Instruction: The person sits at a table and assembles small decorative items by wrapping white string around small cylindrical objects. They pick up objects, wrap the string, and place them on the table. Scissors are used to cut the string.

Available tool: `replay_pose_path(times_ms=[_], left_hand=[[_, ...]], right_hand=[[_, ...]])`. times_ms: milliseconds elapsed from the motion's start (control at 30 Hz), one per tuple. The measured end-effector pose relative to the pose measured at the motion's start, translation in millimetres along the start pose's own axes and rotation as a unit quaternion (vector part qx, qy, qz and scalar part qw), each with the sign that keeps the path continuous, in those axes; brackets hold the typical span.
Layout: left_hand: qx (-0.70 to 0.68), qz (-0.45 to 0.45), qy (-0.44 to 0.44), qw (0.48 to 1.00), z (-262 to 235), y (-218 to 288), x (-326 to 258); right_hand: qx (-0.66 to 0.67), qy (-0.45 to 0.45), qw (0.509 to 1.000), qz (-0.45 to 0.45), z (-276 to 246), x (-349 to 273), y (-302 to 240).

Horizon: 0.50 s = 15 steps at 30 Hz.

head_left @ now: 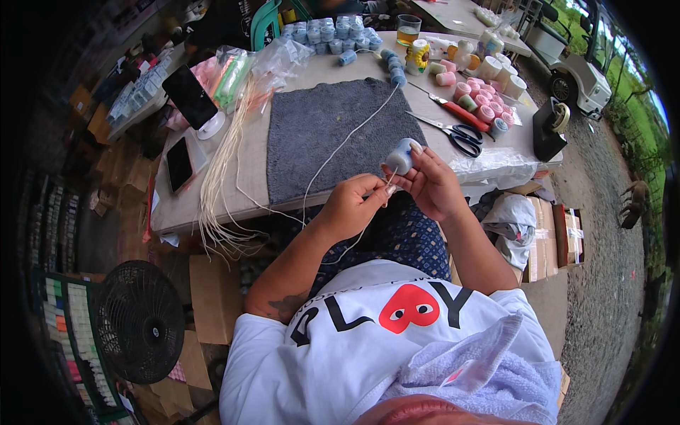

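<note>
My right hand (432, 183) holds a small pale blue cylinder (400, 156) above the near edge of the table. My left hand (352, 205) pinches a thin white string (340, 149) just beside the cylinder's lower end. The string runs from my fingers across a grey towel (333, 134) to a row of blue cylinders (393, 67) strung together at the far side of the table.
Scissors with black handles (453, 132) and a red-handled tool (457, 110) lie right of the towel. Pink and white cylinders (485, 95), a glass of amber drink (408, 28), a tape dispenser (549, 127), a bundle of cords (219, 170), two phones (188, 95) and a floor fan (138, 322) surround me.
</note>
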<state>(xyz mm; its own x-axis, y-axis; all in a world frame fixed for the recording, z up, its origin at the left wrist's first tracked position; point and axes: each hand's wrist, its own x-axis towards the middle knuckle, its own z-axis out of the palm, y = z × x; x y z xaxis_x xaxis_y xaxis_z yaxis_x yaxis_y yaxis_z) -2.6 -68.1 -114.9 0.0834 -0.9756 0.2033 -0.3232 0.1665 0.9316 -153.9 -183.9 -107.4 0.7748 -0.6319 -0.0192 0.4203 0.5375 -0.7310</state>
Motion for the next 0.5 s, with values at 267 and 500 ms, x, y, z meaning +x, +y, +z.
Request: replay_pose_path(times_ms=[267,500], left_hand=[[-0.001,-0.046,0.015,0.999,-6.6,13.9,1.7],[-0.027,-0.054,-0.02,0.998,1.6,-11.4,-8.6]], right_hand=[[-0.154,-0.04,0.984,-0.079,7.7,-6.4,5.7],[-0.188,-0.032,0.968,-0.164,11.0,-7.5,-0.8]])
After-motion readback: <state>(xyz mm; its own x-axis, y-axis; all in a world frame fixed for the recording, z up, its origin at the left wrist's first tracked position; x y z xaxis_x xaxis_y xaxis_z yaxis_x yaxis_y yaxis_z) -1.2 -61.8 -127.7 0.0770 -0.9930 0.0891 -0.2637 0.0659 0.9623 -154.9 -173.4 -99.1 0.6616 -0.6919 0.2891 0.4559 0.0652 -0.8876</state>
